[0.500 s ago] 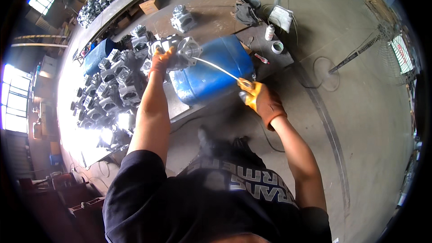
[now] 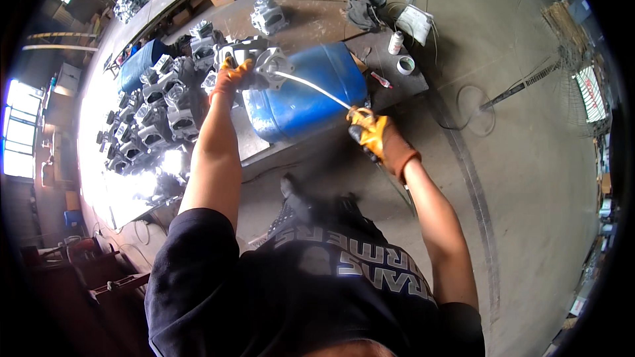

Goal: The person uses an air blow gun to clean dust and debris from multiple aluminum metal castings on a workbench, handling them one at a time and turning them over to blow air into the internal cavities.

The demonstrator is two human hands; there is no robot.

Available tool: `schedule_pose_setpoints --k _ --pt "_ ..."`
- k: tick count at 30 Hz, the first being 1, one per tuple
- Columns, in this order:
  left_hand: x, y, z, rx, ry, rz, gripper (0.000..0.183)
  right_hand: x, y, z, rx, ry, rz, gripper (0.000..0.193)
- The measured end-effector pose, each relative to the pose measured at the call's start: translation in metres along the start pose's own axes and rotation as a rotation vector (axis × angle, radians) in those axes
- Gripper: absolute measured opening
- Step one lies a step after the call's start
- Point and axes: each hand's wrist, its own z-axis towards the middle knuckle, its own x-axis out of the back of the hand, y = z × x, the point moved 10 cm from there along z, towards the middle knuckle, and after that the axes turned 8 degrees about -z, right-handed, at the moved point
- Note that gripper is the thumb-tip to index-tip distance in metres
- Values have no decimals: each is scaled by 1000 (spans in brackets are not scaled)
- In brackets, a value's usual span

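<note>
My left hand (image 2: 231,77), in an orange and yellow glove, grips a grey metal casting (image 2: 272,69) at the left end of a blue plastic drum (image 2: 307,96). The drum lies on its side on the table. My gloved right hand (image 2: 377,137) is closed around the handle of an air blow gun (image 2: 316,87) with a long, pale, slightly bent nozzle. The nozzle's tip is at the casting's round opening; how far in it reaches, I cannot tell. A thin hose (image 2: 401,195) trails below my right hand.
Many similar castings (image 2: 159,116) crowd the table's left side; one casting (image 2: 268,16) stands alone farther back. Near the right edge are a spray can (image 2: 395,43), a tape roll (image 2: 405,65) and a red-white tube (image 2: 381,80). A stand fan (image 2: 522,86) is at right.
The nozzle and my right hand have shifted slightly left relative to the drum. My left hand keeps its grip on the casting. The whole view has moved a little.
</note>
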Motion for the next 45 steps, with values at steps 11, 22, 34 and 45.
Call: schedule_pose_setpoints --k 11,22,34,45 --pt "53 -80 36 -19 260 -324 83 45 -95 -6 83 346 -163 27" --pt "25 6 -6 -108 160 -121 57 38 -114 1 75 389 -398 32" --pt "37 -54 21 -205 220 -112 64 14 -60 45 -50 194 -334 29" --pt "40 -49 -8 -96 281 -216 50 25 -64 6 240 83 -273 32"
